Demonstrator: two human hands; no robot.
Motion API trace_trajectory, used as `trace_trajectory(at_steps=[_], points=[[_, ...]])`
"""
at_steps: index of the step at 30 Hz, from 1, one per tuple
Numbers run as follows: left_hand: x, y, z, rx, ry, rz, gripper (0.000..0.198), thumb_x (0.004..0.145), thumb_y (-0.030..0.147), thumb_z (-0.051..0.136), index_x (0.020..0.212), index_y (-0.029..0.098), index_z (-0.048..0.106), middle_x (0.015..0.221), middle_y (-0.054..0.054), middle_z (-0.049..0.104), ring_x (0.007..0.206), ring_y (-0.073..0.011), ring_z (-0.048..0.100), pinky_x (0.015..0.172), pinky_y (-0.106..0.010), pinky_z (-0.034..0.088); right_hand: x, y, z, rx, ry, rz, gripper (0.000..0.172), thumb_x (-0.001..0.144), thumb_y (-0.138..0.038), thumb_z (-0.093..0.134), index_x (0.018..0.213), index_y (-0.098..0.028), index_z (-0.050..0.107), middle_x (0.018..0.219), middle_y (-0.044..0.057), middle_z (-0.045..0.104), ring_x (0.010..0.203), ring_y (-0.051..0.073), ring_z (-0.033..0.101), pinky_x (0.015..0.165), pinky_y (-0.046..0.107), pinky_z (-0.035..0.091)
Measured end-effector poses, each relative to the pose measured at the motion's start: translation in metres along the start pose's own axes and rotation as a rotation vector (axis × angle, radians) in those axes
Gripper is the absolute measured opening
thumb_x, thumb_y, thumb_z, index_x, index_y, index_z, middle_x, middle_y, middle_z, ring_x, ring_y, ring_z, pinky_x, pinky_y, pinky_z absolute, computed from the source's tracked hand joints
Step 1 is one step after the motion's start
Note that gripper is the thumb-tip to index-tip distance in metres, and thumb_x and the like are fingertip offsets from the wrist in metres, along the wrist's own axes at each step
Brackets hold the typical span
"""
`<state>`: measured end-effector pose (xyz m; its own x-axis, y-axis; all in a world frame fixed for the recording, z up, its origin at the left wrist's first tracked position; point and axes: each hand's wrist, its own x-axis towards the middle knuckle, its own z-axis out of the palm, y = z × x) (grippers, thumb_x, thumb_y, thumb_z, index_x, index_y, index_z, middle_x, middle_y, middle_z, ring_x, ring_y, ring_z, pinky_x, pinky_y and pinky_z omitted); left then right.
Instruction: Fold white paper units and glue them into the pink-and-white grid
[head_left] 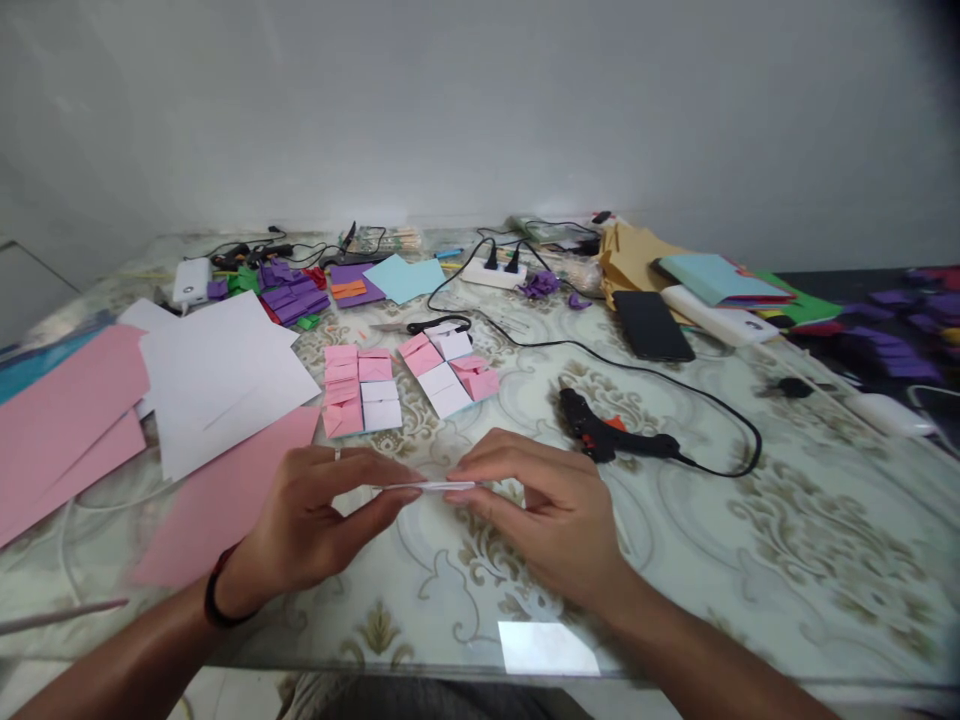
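Note:
Between my two hands is a thin white folded paper (435, 486), seen edge-on above the table. My left hand (322, 510) pinches its left end between thumb and fingers. The right end is pinched the same way by my right hand (544, 505). Just beyond my hands lie two groups of folded pink and white paper squares, a left one (361, 392) and a right one (448, 368). A black glue gun (611, 428) rests on its side to the right of my right hand, its cord curving away.
White sheets (225, 375) and pink sheets (67, 420) cover the left side. Scissors (439, 324), a white power strip (493, 272) and purple folded papers (292, 295) lie farther back. A black phone (651, 325) is at the right. A small white paper (547, 648) lies by the front edge.

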<state>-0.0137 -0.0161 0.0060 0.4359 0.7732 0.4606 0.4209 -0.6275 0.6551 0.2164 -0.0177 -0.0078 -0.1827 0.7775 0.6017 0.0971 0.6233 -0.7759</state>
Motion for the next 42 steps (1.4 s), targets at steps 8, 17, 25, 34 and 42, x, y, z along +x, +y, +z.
trace_trajectory(at_steps=[8,17,25,34,42], points=[[0.0019,0.0007,0.0042,0.000,0.002,0.103,0.022,0.093,0.020,0.078,0.114,0.027,0.075,0.097,-0.001,0.086,0.074,-0.0158,0.080,0.063,-0.022,0.060,-0.0009,-0.0014,-0.0014,-0.071,-0.027,-0.063,0.010,0.088,-0.014,0.084,0.094,-0.020,0.079,0.078,0.003,0.077,0.068,0.015,0.071,0.063,0.028,0.057],[0.0006,0.0052,0.0019,0.067,-0.003,0.144,0.017,0.095,0.017,0.073,0.105,0.031,0.076,0.090,0.003,0.086,0.072,-0.0158,0.080,0.065,-0.024,0.063,-0.0018,0.0021,0.0002,-0.016,-0.110,-0.119,0.011,0.091,-0.007,0.076,0.092,-0.018,0.076,0.076,0.004,0.075,0.068,0.016,0.066,0.061,0.029,0.053],[0.0002,0.0011,0.0018,-0.001,-0.022,0.003,0.010,0.095,0.019,0.075,0.102,0.027,0.076,0.091,0.003,0.085,0.070,-0.0122,0.078,0.063,-0.021,0.057,-0.0024,0.0043,-0.0022,0.024,-0.069,-0.045,0.010,0.092,-0.010,0.076,0.088,-0.018,0.072,0.076,0.000,0.069,0.069,0.013,0.062,0.063,0.027,0.049],[0.0007,0.0008,0.0057,-0.090,-0.044,-0.049,0.007,0.094,0.019,0.076,0.098,0.024,0.080,0.085,0.004,0.084,0.064,-0.0088,0.074,0.055,-0.018,0.050,-0.0007,0.0022,0.0010,-0.015,-0.156,0.035,0.006,0.094,-0.011,0.073,0.091,-0.015,0.077,0.082,0.005,0.074,0.075,0.014,0.068,0.067,0.027,0.051],[0.0034,0.0028,0.0037,-0.185,-0.131,-0.199,0.014,0.098,0.024,0.071,0.090,0.025,0.083,0.080,0.004,0.084,0.064,-0.0104,0.074,0.056,-0.019,0.049,-0.0015,0.0016,0.0007,0.023,-0.166,0.106,0.012,0.094,-0.014,0.073,0.084,-0.016,0.078,0.076,0.003,0.073,0.070,0.014,0.066,0.065,0.027,0.049]])
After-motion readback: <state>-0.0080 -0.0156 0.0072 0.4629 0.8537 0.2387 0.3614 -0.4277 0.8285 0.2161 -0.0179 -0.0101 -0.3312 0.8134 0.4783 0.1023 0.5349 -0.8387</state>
